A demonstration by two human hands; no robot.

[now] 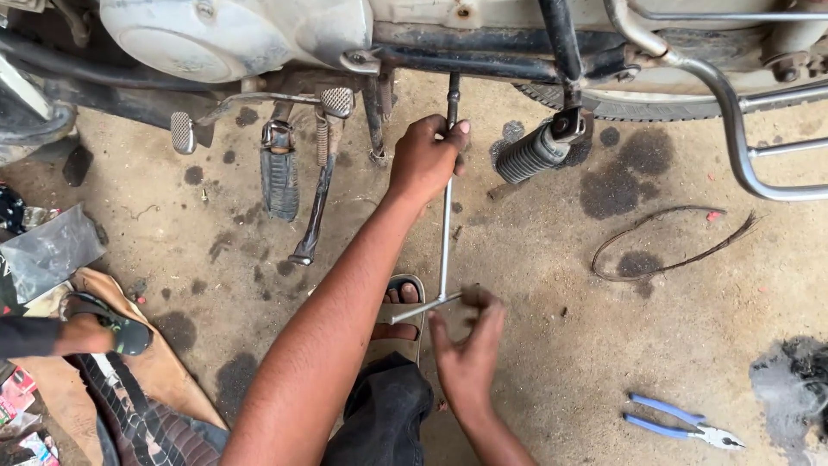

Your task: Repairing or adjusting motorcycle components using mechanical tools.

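Both hands on a T-handle wrench under the motorcycle

Left hand (424, 160) grips the T-handle wrench (445, 233) high on its shaft, near the frame; right hand (468, 354) is blurred at the crossbar, its grip unclear, above the sandalled foot (401, 315).

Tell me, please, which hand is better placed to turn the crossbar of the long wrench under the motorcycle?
The right hand. It is already at the crossbar end of the T-handle wrench, blurred there. The left hand grips the shaft high up, near the motorcycle frame, where it can only steady it.
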